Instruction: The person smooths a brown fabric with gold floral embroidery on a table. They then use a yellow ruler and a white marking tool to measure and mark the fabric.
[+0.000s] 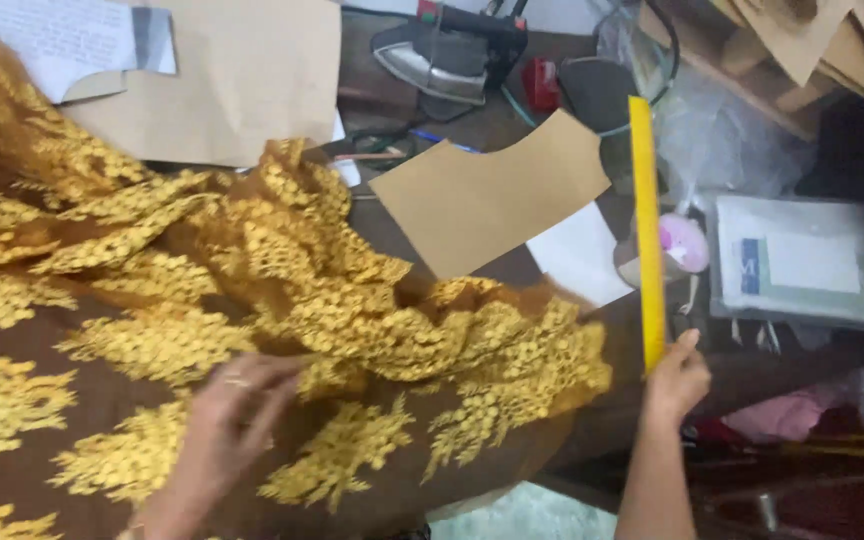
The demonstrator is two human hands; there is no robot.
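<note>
A brown sheer fabric with gold embroidery (132,300) lies bunched across the table, covering most of the left and middle. My left hand (232,420) rests flat on it near the front, fingers spread, a ring on one finger. My right hand (676,378) grips the lower end of a long yellow ruler (645,230), which stands nearly upright beyond the fabric's right edge. A tan paper pattern piece (482,195) lies just behind the fabric.
A flat iron (442,50) sits at the back. A large brown paper sheet (242,70) and white paper (52,40) lie back left. Plastic bags, a flat wrapped packet (807,265) and cardboard pieces (802,40) crowd the right side.
</note>
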